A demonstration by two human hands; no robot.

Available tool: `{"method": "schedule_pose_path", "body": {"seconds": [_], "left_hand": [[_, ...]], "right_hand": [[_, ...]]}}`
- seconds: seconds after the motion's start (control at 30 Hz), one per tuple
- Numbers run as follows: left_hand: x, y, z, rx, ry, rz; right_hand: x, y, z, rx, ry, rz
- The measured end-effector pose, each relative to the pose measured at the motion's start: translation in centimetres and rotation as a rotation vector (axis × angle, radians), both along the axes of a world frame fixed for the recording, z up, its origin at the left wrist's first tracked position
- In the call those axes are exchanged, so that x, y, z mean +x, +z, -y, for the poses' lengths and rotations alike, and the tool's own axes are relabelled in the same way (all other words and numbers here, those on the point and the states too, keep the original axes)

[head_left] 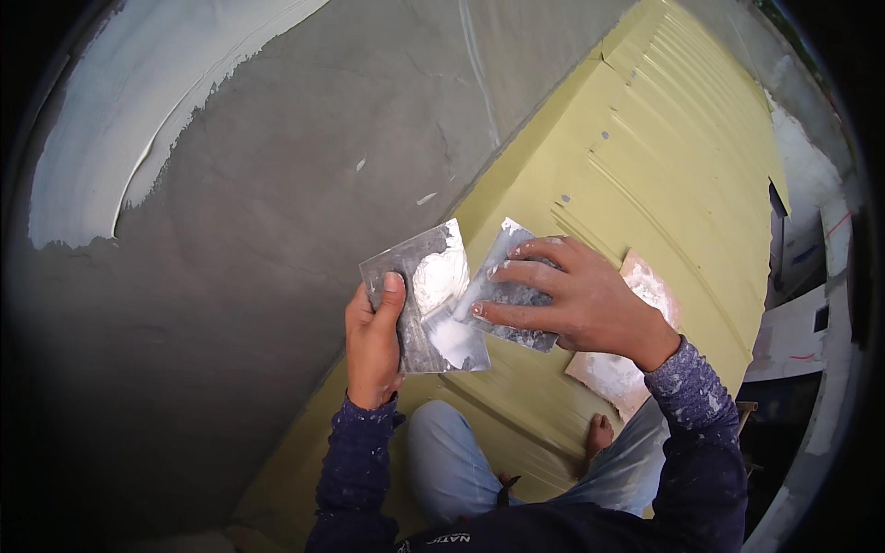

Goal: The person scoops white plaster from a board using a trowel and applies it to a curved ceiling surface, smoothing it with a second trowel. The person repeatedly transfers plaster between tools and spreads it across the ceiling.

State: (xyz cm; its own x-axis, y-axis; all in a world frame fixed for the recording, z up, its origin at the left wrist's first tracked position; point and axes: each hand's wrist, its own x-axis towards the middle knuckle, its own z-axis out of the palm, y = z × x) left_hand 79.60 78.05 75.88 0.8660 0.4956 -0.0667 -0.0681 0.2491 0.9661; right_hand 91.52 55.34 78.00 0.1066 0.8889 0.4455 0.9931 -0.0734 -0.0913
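Observation:
My left hand [373, 346] grips a flat metal plate [410, 346] by its left edge, the thumb lying on top. White putty [439, 281] is heaped on the plate's upper right, with a thinner smear toward its lower right corner. In my right hand [590, 300] is a wide putty knife [502, 267], its grey blade streaked with white. Fingers spread over the blade's face press it from above, and the thumb is hidden beneath. The blade's left edge meets or overlaps the plate beside the putty; exact contact is hard to tell.
A grey plastered wall [277, 203] rises on the left, with a broad band of fresh white putty [138, 120] at upper left. I am on yellow-green ribbed metal sheeting [682, 175]. A putty-covered board [613, 378] lies by my bare foot [599, 433]. The sheeting's edge drops off at right.

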Motion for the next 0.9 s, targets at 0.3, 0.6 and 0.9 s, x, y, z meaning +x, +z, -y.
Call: {"method": "schedule_pose_path", "body": {"seconds": [0.3, 0.6, 0.9], "left_hand": [[-1.4, 1.4, -0.2, 0.295, 0.040, 0.020], [-5.6, 1.6, -4.1, 0.167, 0.536, 0.087], [-12.4, -5.5, -2.9, -0.112, 0.488, -0.107]], "right_hand": [[2.1, 4.7, -3.0, -0.040, 0.304, 0.124], [8.9, 3.4, -6.1, 0.285, -0.043, -0.664], [22.4, 12.1, -14.7, 0.843, -0.432, -0.727]]}}
